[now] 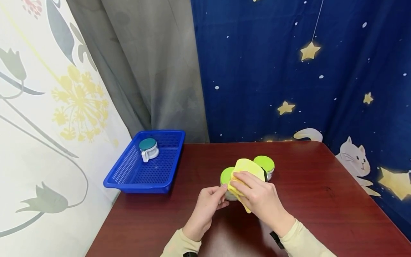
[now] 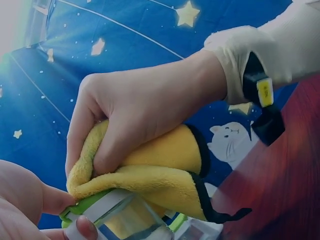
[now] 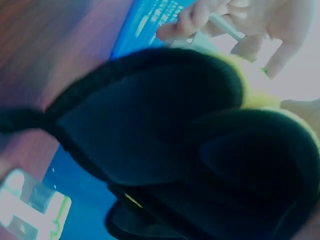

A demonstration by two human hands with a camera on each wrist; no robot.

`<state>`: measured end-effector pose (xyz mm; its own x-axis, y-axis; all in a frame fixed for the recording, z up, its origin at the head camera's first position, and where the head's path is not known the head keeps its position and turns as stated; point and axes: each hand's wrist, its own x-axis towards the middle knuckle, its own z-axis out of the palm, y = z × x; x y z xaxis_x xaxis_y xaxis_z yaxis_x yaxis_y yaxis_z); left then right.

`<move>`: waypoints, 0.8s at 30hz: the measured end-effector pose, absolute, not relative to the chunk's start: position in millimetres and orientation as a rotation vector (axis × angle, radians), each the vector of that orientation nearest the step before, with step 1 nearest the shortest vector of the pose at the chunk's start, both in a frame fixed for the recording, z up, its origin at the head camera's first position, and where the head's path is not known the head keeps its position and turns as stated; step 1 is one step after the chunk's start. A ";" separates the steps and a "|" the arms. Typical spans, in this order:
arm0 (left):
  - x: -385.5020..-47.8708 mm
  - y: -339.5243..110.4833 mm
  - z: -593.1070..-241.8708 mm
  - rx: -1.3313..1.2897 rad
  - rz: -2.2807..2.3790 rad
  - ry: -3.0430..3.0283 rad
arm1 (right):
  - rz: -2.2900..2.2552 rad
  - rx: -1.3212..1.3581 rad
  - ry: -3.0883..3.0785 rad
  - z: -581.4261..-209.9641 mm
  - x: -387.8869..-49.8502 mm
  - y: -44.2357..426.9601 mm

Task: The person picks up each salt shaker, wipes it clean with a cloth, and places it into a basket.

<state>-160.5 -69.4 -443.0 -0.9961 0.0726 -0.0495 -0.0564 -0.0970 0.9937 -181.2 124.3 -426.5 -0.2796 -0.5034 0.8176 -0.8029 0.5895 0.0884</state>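
My left hand holds a clear jar with a lime green lid over the middle of the table. In the left wrist view, its thumb and fingers pinch the jar's white handle side. A yellow cloth with dark edging is bunched in my right hand, its fingers curled round the folds. The cloth lies against the jar's lid and side, hiding part of both. Dark inner folds of the cloth fill most of the right wrist view. Just beyond stands a second jar with a green lid.
A blue plastic basket stands at the table's back left. Inside it sits a white-handled jar with a teal lid. The dark red table ends at grey and blue starry curtains behind.
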 end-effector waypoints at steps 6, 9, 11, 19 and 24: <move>-158.8 -69.2 -443.3 -0.003 2.250 2.057 | 0.465 0.903 -2.052 -426.3 -196.5 131.6; -158.7 -69.0 -445.7 -0.003 2.247 2.063 | 0.473 0.877 -2.073 -427.5 -201.2 133.7; -159.2 -68.7 -447.0 0.003 2.245 2.062 | 0.477 0.872 -2.077 -427.7 -202.4 134.1; -160.9 -67.9 -446.9 0.005 2.244 2.058 | 0.461 0.879 -2.038 -427.7 -204.0 130.5; -161.7 -67.6 -445.3 -0.006 2.248 2.046 | 0.425 0.910 -2.023 -426.2 -196.8 121.2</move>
<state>-161.7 -67.6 -445.3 -0.9948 0.0725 -0.0715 -0.0780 -0.0909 0.9928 -196.8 121.2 -426.2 -0.3698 -0.4442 0.8160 -0.7353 0.6768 0.0353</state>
